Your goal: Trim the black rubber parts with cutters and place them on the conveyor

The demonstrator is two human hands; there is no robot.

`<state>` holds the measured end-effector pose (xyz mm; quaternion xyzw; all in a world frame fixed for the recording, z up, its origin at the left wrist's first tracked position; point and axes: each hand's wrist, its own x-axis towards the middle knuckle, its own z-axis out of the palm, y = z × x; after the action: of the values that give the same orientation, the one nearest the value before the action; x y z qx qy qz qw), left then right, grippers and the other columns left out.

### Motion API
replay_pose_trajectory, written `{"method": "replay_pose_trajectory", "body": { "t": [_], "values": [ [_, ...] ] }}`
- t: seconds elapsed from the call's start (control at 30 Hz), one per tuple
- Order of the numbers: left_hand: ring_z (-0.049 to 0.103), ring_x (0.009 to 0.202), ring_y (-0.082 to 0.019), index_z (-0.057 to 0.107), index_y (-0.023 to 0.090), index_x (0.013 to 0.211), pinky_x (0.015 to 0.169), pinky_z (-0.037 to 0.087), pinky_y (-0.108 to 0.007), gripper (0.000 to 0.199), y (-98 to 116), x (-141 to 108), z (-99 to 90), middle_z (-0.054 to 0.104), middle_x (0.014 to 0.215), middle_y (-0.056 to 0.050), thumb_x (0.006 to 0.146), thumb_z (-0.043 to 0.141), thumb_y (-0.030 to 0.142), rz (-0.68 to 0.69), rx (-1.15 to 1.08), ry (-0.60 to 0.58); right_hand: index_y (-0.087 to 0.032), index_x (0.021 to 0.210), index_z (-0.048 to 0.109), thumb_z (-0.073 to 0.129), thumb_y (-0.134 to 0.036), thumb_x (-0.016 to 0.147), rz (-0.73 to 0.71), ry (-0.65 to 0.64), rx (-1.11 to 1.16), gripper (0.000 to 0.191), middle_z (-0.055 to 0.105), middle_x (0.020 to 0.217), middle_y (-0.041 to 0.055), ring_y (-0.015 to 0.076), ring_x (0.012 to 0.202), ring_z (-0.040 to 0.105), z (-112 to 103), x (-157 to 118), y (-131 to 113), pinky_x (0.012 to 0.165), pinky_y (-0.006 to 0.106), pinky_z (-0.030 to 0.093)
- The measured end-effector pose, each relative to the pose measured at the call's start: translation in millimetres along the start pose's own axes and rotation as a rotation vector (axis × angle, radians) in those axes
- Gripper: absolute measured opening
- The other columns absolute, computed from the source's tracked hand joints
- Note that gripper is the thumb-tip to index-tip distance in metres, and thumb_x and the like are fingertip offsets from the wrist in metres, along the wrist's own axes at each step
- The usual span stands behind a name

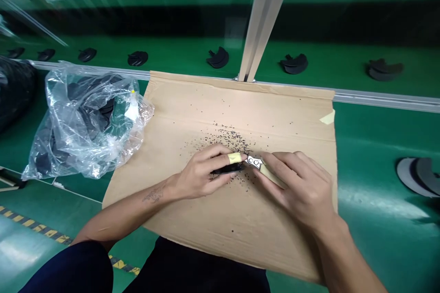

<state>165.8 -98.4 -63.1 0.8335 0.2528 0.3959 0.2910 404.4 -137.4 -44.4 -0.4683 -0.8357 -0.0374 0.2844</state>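
My left hand, with yellow tape round one finger, grips a black part above the cardboard sheet. My right hand is closed round the pale yellow handle of a small metal cutting tool. The tool's tip meets the edge of the black part near my left fingertips. Many small black scraps lie scattered on the cardboard around and beyond both hands.
A clear plastic bag of black parts lies at the left. Several curved black parts stand in a row behind the metal rail. A metal post rises behind the cardboard. More curved parts lie at the right edge.
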Motion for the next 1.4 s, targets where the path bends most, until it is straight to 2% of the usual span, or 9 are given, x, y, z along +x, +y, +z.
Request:
{"method": "replay_pose_trajectory", "body": {
  "t": [0.13,0.3,0.43,0.6,0.77,0.97,1.07,1.17,1.4],
  "values": [
    [0.065,0.089,-0.015,0.067,0.018,0.124,0.077,0.057,-0.031,0.03,-3,0,2.1,0.072,0.1,-0.006,0.094,0.068,0.022,-0.015,0.016,0.08,-0.016,0.111,0.066,0.072,-0.023,0.091,0.063,-0.005,0.111,0.022,0.073,0.091,0.0083,0.0192,0.073,0.063,-2,-1,1,0.063,0.033,0.05],
    [0.068,0.09,-0.015,0.071,0.019,0.115,0.079,0.058,-0.03,0.024,-2,-1,3.7,0.076,0.099,-0.006,0.091,0.073,0.023,-0.058,-0.07,0.118,-0.023,0.118,0.062,0.076,-0.031,0.089,0.272,-0.011,0.536,0.033,0.072,0.102,0.0077,0.0213,0.088,0.068,5,-3,-5,0.072,0.034,0.056],
    [0.071,0.089,-0.014,0.072,0.016,0.111,0.078,0.06,-0.027,0.022,1,-3,5.6,0.076,0.098,-0.007,0.089,0.075,0.022,-0.083,-0.145,0.138,-0.024,0.115,0.063,0.072,-0.023,0.09,0.331,0.008,0.665,0.026,0.073,0.103,0.0061,0.0188,0.086,0.069,13,-5,-15,0.067,0.03,0.055],
    [0.071,0.09,-0.015,0.07,0.015,0.112,0.078,0.06,-0.028,0.021,-1,-2,4.5,0.075,0.097,-0.007,0.091,0.071,0.02,-0.041,-0.077,0.099,-0.022,0.118,0.064,0.067,-0.016,0.091,0.111,0.08,0.505,0.029,0.075,0.101,0.0082,0.0208,0.088,0.07,13,-7,-16,0.069,0.033,0.054],
    [0.067,0.087,-0.018,0.069,0.014,0.109,0.074,0.058,-0.032,0.017,-4,-4,5.6,0.073,0.097,-0.009,0.093,0.063,0.013,0.12,0.3,0.003,-0.018,0.111,0.067,0.064,-0.007,0.091,-0.136,0.119,0.197,0.023,0.076,0.092,0.0064,0.0174,0.076,0.065,8,-8,-24,0.061,0.032,0.045],
    [0.07,0.092,-0.019,0.068,0.011,0.111,0.076,0.062,-0.032,0.023,-7,-6,8.1,0.073,0.101,-0.012,0.09,0.057,0.007,0.075,0.183,0.008,-0.022,0.122,0.062,0.067,-0.011,0.088,0.018,0.121,0.534,0.036,0.074,0.099,0.0082,0.0207,0.085,0.07,-1,-5,-17,0.069,0.035,0.055],
    [0.072,0.093,-0.017,0.067,0.012,0.115,0.078,0.063,-0.03,0.027,-7,-4,7.4,0.075,0.099,-0.01,0.089,0.058,0.006,0.042,0.065,0.052,-0.023,0.119,0.064,0.069,-0.011,0.087,0.086,0.147,0.36,0.035,0.074,0.099,0.0082,0.0208,0.082,0.068,-4,-2,-1,0.068,0.034,0.052],
    [0.073,0.095,-0.016,0.066,0.014,0.117,0.08,0.063,-0.03,0.029,-7,-3,7.0,0.076,0.1,-0.009,0.091,0.058,0.006,0.047,0.001,0.072,-0.021,0.114,0.065,0.067,-0.019,0.091,0.052,0.05,0.19,0.023,0.074,0.096,0.0085,0.0208,0.08,0.065,-3,-1,8,0.067,0.034,0.048],
    [0.072,0.096,-0.016,0.067,0.015,0.116,0.078,0.064,-0.03,0.027,-5,-3,6.1,0.076,0.102,-0.009,0.092,0.058,0.008,0.042,-0.043,0.04,-0.019,0.111,0.064,0.063,-0.02,0.096,-0.019,0.005,0.171,0.016,0.074,0.095,0.0082,0.0186,0.078,0.062,2,-2,6,0.065,0.032,0.043]
  ]
}}
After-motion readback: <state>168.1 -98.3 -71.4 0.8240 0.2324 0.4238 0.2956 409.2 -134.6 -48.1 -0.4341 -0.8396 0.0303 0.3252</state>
